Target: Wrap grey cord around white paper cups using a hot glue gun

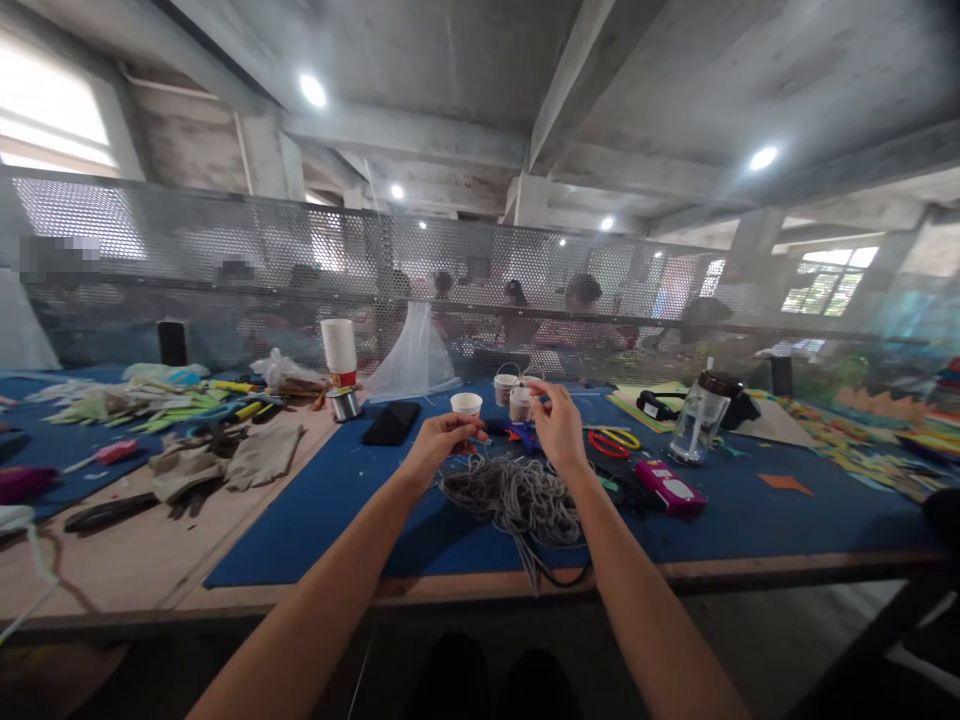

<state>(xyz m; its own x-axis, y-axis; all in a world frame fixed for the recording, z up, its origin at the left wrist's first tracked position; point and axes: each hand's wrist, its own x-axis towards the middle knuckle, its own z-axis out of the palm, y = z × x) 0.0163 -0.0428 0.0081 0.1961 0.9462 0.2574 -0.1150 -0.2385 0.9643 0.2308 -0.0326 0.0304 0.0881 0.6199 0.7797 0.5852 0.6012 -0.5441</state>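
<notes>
My left hand [442, 443] is closed in a pinch just in front of a white paper cup [466, 403]; what its fingertips hold is too small to make out. My right hand [558, 422] is raised, thumb and forefinger pinched together, beside two small cups with thin looped handles, a nearer cup [520, 405] and a farther cup [504, 388]. Whatever lies between those fingertips cannot be made out. Below and between both hands spreads a tangled heap of grey cord [517, 500], with loose strands trailing to the table edge. A blue-handled tool [527, 437] lies behind the heap, partly hidden.
A black phone [391, 424], a stack of paper cups [339, 348] and work gloves [262, 455] are on the left. Rightward lie red and yellow rings [609, 443], a magenta box [670, 488] and a clear bottle [699, 420]. A perforated screen [480, 285] stands behind; people sit beyond it.
</notes>
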